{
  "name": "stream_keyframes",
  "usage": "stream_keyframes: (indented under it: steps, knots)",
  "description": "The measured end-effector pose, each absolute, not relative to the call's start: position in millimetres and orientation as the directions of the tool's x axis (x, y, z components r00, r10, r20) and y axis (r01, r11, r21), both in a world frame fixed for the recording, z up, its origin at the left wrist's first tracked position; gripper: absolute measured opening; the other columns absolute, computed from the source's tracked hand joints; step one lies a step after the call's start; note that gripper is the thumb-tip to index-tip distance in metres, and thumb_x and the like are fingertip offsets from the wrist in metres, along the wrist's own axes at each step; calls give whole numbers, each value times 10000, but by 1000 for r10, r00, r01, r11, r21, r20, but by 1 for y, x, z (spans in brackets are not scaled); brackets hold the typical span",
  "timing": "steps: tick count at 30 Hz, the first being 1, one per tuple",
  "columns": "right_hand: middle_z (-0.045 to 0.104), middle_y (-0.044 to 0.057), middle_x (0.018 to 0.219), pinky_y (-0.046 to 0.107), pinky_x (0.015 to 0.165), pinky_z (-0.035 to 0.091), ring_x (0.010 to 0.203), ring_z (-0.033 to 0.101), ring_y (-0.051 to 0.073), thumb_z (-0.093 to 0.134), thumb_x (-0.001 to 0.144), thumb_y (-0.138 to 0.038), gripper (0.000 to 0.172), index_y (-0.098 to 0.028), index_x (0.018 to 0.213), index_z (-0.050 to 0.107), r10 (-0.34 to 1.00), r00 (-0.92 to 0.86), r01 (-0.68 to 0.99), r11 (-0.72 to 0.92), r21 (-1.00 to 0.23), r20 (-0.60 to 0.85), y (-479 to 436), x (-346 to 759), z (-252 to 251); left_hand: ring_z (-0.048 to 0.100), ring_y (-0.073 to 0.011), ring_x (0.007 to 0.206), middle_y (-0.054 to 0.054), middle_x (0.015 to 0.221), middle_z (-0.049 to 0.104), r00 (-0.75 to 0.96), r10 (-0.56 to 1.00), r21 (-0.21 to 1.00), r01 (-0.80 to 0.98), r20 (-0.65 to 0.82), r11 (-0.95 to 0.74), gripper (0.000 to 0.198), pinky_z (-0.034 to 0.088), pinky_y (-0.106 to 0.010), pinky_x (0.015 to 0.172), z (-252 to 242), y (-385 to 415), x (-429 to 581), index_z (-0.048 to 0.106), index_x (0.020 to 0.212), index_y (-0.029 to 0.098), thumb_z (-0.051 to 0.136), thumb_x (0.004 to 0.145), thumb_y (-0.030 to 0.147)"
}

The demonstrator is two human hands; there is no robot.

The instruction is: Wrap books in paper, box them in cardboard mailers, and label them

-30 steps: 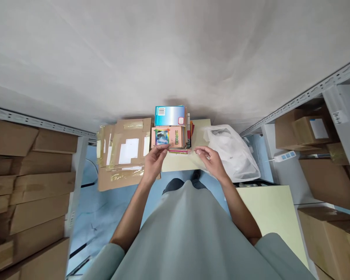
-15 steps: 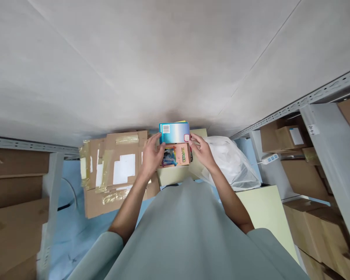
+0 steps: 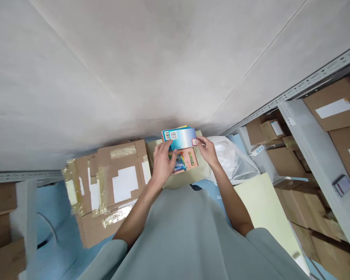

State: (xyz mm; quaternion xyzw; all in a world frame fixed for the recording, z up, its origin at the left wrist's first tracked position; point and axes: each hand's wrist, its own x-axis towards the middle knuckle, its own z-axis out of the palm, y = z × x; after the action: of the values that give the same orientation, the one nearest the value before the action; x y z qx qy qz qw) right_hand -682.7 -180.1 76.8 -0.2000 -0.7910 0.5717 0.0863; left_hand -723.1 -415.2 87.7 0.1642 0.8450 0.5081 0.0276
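A blue-and-white book (image 3: pixel 183 137) with barcodes on its back cover lies over a peach-coloured book (image 3: pixel 191 157) with a colourful picture. The edges of more books show behind the blue one. My left hand (image 3: pixel 163 161) rests at the left side of the two books, fingers stretched onto the blue cover and thumb apart over the peach one. At the other side, my right hand (image 3: pixel 207 151) has thumb and forefinger closed on the right edge of the blue book, near its red-framed sticker. The undersides of the books are hidden.
Flattened, taped cardboard boxes (image 3: pixel 105 179) lie to the left. A white plastic bag (image 3: pixel 230 159) sits right of the books, beside a pale yellow board (image 3: pixel 264 206). Metal shelving (image 3: pixel 306 128) with cartons and a power strip (image 3: pixel 257 150) stands right. A wall rises ahead.
The view has turned and shifted. My left hand has moved further onto the blue book, whose top edge now shows a second barcode beside the first. The right hand stays at its right edge.
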Motion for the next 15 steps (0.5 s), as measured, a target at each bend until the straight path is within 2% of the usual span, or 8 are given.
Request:
stream_keyframes:
  steps: [3, 7, 15]
  knots:
    - [817, 135, 1326, 447, 1042, 659, 1103, 802, 282, 793, 911, -723, 631, -237, 1312, 773, 537, -840, 220, 199, -955, -81, -185, -676, 82, 576, -401, 1487, -145, 1550, 721, -921, 369, 861, 286, 126, 420, 449, 444, -603, 1291, 88, -408, -721, 705, 1472, 225, 613, 1070, 403]
    - [823, 97, 1184, 408, 930, 674, 927, 789, 231, 890, 845, -666, 690, -236, 1365, 746, 670, -740, 160, 86, -983, -62, -191, -658, 94, 566, -384, 1526, -162, 1568, 705, -878, 460, 846, 340, 130, 410, 476, 463, -595, 1286, 88, -396, -717, 666, 1512, 201, 601, 1065, 349]
    - [793, 48, 1091, 375, 869, 661, 895, 757, 198, 961, 817, -615, 616, -270, 1299, 794, 815, -580, 103, 63, -993, -8, -172, -572, 146, 542, -367, 1574, -192, 1636, 634, -744, 605, 871, 464, 285, 160, 563, 434, -588, 1326, 103, -358, -704, 553, 1613, 208, 624, 1100, 428]
